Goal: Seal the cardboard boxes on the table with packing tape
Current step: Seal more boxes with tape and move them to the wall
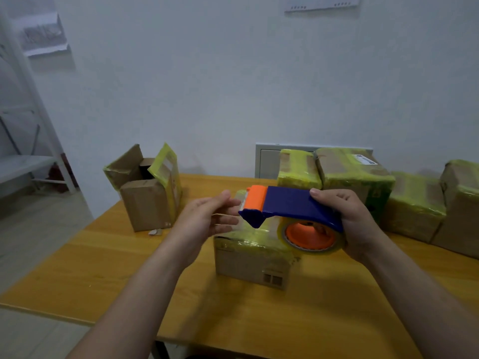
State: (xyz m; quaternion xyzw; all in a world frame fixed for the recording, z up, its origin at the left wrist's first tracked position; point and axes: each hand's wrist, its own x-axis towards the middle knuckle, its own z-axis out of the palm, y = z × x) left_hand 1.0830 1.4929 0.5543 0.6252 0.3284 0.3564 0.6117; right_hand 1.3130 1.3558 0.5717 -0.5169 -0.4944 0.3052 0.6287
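While the right grip (355, 224) is wrapped round the back of the blue and orange dispenser (293, 203), fingers curled under the tape (321, 251) roll and thumb on top, the left grip (204, 218) is up at the orange front end, pinching the loose end of the tape between thumb and fingers. It's a bit blurry there, so can't say exactly how much is pulled out. The dispenser hangs in the air just above a small box (248, 265) sitting mid-bench (103, 268), its top already covered in yellowish tape. Far left at the back there's an open box (145, 203) with its flaps sticking up. Along the back right, a row of taped boxes (355, 174) sits side by side, touching each other, near the wall.
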